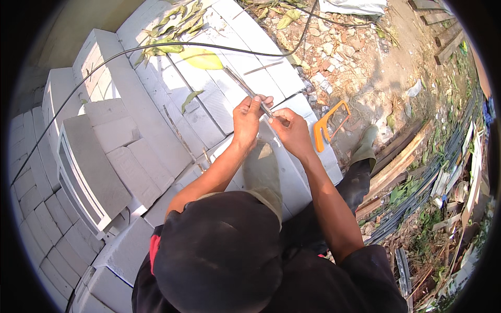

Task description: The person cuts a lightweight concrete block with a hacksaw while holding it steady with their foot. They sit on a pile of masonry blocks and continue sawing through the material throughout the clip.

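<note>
My left hand is closed around a thin grey metal rod, with the thumb pressed along it. The rod's far end points up and left over the pale blocks; whether it is one piece or several side by side, I cannot tell. Lower down the same rod, the fingertips of my right hand pinch its near end, just right of the left hand. An orange-framed hacksaw lies to the right of my right hand, at the edge of the blocks.
Pale grey building blocks are stacked at left and under my hands. A black cable arches across them near yellow-green leaves. Rubble covers the ground at far right. Wooden planks and long dark bars lie at right.
</note>
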{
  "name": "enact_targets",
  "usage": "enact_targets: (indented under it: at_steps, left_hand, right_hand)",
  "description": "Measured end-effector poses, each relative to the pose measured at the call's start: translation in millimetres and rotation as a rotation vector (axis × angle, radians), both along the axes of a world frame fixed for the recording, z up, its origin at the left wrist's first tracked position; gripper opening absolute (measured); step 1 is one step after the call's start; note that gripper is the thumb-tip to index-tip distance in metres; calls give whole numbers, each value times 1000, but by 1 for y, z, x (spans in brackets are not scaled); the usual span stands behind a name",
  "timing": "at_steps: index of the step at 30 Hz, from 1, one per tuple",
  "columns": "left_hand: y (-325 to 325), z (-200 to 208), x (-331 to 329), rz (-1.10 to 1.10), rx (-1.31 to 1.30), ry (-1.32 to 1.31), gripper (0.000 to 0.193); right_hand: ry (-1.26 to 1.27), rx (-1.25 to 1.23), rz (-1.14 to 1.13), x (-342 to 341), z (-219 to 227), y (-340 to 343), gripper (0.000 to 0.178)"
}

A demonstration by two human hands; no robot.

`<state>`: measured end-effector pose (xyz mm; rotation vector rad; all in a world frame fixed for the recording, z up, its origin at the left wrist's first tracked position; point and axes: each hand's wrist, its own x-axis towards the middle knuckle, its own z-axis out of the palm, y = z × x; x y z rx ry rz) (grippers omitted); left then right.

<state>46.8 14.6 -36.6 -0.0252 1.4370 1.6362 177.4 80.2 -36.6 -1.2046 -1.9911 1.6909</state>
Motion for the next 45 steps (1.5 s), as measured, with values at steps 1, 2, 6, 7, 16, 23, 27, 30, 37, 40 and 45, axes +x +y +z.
enact_targets:
  at_steps: [1, 2, 6, 7, 16, 23, 27, 30, 37, 40, 45]
  left_hand:
    - [-1, 1, 0, -8, 0, 17, 26]
    - [-3, 1, -1, -16, 3, 13, 26]
    - [-1, 3, 4, -59, 54, 6, 28]
    - [1, 3, 4, -62, 60, 6, 28]
    - [-7, -3, -2, -178, 87, -140, 34]
    - [-7, 0, -3, -222, -50, -12, 34]
    - [-6, -2, 0, -139, -38, -20, 27]
    - [-5, 8, 5, -169, -83, 31, 26]
    - [-15, -3, -2, -240, -97, -18, 29]
    - [-12, 3, 1, -220, -39, -62, 35]
    - [-19, -1, -5, -256, -6, -101, 47]
  right_hand:
    - [6, -98, -23, 0, 2, -1, 27]
    - [11, -197, -45, -1, 3, -1, 28]
    - [28, -256, -63, 2, -7, 2, 28]
    - [17, -273, -57, 3, -10, 2, 27]
    - [-19, -225, -33, 15, -21, 4, 28]
    - [-30, -166, -88, 16, 8, 9, 26]
    - [-99, 212, -24, 9, 11, 6, 29]
    - [-262, 403, 128, 10, 17, 9, 25]
    - [-163, 424, 203, -5, 26, 19, 24]
    - [-151, 352, 200, -6, 20, 26, 26]
    - [-130, 314, 255, -7, 16, 32, 25]
